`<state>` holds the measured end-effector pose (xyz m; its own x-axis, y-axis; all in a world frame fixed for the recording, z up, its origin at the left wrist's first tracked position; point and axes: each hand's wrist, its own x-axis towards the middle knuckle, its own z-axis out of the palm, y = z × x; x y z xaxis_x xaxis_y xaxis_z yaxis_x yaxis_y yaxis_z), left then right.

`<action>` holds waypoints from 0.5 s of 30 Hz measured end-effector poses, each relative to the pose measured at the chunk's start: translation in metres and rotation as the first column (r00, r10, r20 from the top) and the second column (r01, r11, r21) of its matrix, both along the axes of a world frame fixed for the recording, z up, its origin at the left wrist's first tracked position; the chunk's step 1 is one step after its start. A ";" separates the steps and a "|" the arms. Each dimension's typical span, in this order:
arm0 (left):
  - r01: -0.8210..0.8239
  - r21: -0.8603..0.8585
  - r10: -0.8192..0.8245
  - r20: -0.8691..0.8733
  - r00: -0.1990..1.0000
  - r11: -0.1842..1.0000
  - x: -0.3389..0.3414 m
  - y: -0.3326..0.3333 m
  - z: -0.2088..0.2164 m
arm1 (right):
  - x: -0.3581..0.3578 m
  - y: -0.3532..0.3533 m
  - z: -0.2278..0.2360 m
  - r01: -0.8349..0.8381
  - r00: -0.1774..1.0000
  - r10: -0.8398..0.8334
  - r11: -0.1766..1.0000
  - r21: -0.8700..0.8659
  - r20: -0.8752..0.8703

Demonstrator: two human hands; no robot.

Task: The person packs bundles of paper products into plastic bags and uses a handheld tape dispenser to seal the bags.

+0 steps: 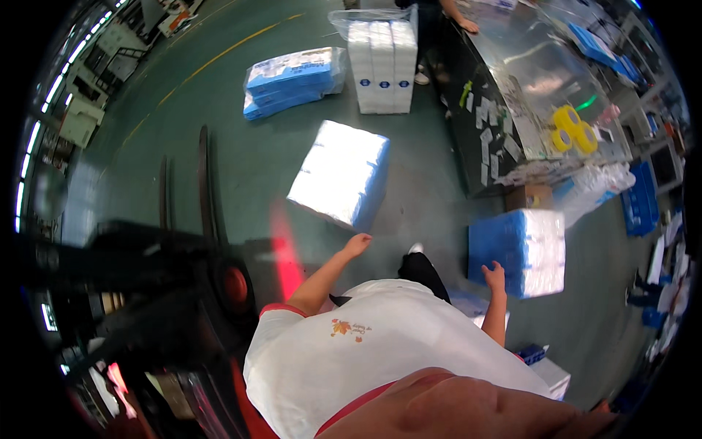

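My left hand (357, 245), its fingers loosely curled in and holding nothing, hangs just below the near edge of a large plastic-wrapped pack (336, 172) with a white top and a blue side, which stands on the floor. A small gap seems to separate them. On the other side, my right hand (494, 276) has its fingers apart. It is in front of another wrapped blue and white pack (542, 252); whether it touches the blue side I cannot tell.
Two blue packs in clear film (292, 80) lie farther off, beside a tall white wrapped bundle (380, 66). A dark-sided workbench (468, 110) holds yellow tape rolls (574, 130); another person's hand (469, 26) rests on it. Forklift forks (205, 183) extend at left.
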<state>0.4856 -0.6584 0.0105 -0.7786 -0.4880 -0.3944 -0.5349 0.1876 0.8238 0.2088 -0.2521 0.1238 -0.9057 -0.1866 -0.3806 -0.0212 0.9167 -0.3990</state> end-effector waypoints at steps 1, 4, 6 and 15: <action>0.007 -0.024 -0.008 -0.042 0.999 1.000 -0.023 -0.004 0.002 | -0.021 -0.012 -0.005 -0.045 0.997 0.046 0.999 -0.007 0.056; -0.047 -0.024 0.043 -0.143 0.989 0.999 -0.095 -0.029 0.013 | -0.091 -0.049 -0.022 -0.155 0.972 0.160 0.987 -0.044 0.172; -0.145 -0.037 0.134 -0.204 0.970 0.989 -0.147 -0.058 0.019 | -0.141 -0.076 -0.036 -0.208 0.958 0.219 0.975 -0.075 0.185; -0.267 -0.347 0.361 0.242 0.901 0.899 -0.241 -0.208 -0.014 | -0.353 -0.244 -0.027 -0.456 0.836 0.480 0.877 -0.148 0.268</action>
<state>0.2443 -0.8659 -0.0034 -0.4354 -0.8179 -0.3762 -0.8143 0.1796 0.5520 -0.1438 -0.4962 0.0964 -0.5551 -0.5987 -0.5774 -0.3138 0.7936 -0.5213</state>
